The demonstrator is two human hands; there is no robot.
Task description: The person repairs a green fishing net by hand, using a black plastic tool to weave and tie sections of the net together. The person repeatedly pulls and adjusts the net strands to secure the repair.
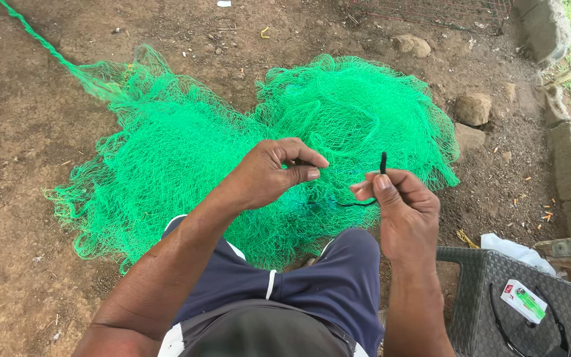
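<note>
Hands over bunched green mesh net (186, 152) on dirt: our right hand (401, 205) pinches one slim black netting needle (383, 162), long axis approx. vertical, tip up; our left hand (269, 173) pinches net strands, thumb to forefinger. One small white-and-green carton (523, 301) lies on grey woven stool (484, 277), lower right.

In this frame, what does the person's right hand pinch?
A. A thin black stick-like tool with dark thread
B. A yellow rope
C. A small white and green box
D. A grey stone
A: the right hand pinches a thin black tool upright over the green net.
</note>
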